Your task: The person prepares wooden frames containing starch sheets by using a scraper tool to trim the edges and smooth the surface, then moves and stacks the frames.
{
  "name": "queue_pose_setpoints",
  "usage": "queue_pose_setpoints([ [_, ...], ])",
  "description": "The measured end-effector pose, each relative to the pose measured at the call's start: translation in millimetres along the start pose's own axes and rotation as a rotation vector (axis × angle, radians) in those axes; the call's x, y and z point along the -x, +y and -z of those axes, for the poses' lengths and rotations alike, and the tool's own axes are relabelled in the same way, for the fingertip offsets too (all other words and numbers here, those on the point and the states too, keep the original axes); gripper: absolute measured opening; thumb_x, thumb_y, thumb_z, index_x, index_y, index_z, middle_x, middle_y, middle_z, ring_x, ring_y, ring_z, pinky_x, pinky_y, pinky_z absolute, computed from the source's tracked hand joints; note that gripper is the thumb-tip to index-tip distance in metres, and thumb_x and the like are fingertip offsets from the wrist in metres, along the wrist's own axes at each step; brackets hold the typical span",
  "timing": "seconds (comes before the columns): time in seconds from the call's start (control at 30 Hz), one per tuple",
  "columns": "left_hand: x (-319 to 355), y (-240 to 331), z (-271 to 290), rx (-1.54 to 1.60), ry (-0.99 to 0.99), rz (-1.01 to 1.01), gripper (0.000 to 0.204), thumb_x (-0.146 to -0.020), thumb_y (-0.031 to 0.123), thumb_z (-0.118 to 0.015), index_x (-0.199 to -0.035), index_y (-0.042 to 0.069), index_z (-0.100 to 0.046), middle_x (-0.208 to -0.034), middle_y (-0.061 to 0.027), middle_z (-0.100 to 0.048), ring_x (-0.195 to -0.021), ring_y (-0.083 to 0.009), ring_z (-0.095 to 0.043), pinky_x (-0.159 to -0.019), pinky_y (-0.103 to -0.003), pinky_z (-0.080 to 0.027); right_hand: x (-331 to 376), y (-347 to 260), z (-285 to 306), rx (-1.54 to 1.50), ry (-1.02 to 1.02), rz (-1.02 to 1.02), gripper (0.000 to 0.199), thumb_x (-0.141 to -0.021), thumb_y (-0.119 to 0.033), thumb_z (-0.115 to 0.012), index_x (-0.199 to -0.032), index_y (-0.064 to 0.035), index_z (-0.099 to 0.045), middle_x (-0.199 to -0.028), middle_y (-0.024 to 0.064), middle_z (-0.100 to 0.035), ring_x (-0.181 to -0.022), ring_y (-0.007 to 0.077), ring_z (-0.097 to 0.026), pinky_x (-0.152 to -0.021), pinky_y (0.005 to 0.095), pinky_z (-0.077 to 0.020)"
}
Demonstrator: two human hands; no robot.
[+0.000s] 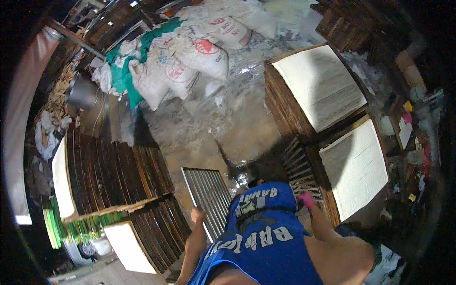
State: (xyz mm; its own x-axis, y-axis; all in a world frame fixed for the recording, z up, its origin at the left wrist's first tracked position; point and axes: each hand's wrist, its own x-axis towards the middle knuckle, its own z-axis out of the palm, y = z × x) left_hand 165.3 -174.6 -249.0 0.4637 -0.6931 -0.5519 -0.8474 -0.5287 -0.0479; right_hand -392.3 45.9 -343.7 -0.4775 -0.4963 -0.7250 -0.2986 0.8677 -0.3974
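My left hand is closed round the side edge of a metal slatted rack, which stands tilted beside my body. My right hand, pink at its fingers, is down by a dark slatted wooden frame at the foot of the right-hand stacks. Its fingers are too small and unclear to read, and I cannot tell if it grips that frame. My blue jersey covers the lower middle of the view.
On the right, two stacks of wooden trays carry white sheets. Two more tray stacks with white faces are at left. Full white sacks and green cloth lie at the far side of the wet floor.
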Motion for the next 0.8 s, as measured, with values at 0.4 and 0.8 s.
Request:
queue_pose_setpoints([
  [0.4, -252, 245, 118, 0.021, 0.168, -0.131, 0.05, -0.063, 0.027, -0.081, -0.106, 0.009, -0.064, -0.102, -0.0165, -0.068, -0.096, -0.0335, -0.066, -0.085, -0.043, -0.053, -206, -465, 80, -0.218, 0.205, 0.369, 0.03, -0.079, -0.029, -0.066, -0.096, -0.0055, -0.07, -0.085, 0.013, -0.071, -0.08, 0.0245, -0.069, -0.072, 0.0347, -0.0525],
  [0.8, -422, 682, 313, -0.122, 0.385, -0.852, 0.037, -0.086, 0.035, -0.062, -0.104, 0.002, -0.064, -0.108, -0.0244, -0.061, -0.094, -0.0411, -0.062, -0.082, -0.05, -0.05, -235, -603, 121, -0.55, 0.416, 0.059, 0.015, -0.08, -0.016, -0.067, -0.094, -0.0136, -0.072, -0.087, 0.0101, -0.072, -0.079, 0.0201, -0.069, -0.07, 0.0326, -0.0533],
])
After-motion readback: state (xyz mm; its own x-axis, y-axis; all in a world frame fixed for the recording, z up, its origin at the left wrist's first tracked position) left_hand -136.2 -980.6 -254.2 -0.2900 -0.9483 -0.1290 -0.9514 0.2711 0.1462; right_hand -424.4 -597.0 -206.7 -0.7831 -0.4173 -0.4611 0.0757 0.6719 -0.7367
